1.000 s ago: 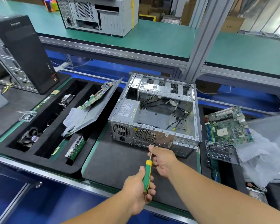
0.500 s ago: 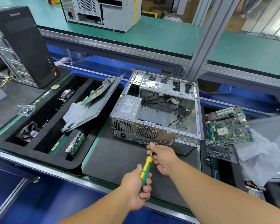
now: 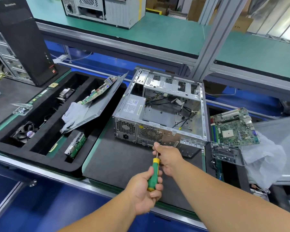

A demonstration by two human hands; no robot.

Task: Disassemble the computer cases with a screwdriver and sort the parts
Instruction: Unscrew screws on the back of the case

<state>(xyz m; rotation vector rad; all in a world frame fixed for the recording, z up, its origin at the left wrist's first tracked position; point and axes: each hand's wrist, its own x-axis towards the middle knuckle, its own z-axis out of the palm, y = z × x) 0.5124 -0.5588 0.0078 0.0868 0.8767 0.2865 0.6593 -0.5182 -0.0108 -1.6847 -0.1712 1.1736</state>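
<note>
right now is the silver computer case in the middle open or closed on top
Open. The silver metal computer case has no top panel: its grey power supply box and loose black cables show inside.

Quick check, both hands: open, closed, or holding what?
Left hand: closed around the green handle of the screwdriver.
Right hand: fingers pinching the screwdriver's shaft near the rear of the computer case.

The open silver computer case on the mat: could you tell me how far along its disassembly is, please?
Done: the computer case is open, and a motherboard lies beside it. In hand: the left hand grips the screwdriver, the right hand pinching its shaft at the rear panel. Left: the power supply and cables.
</note>
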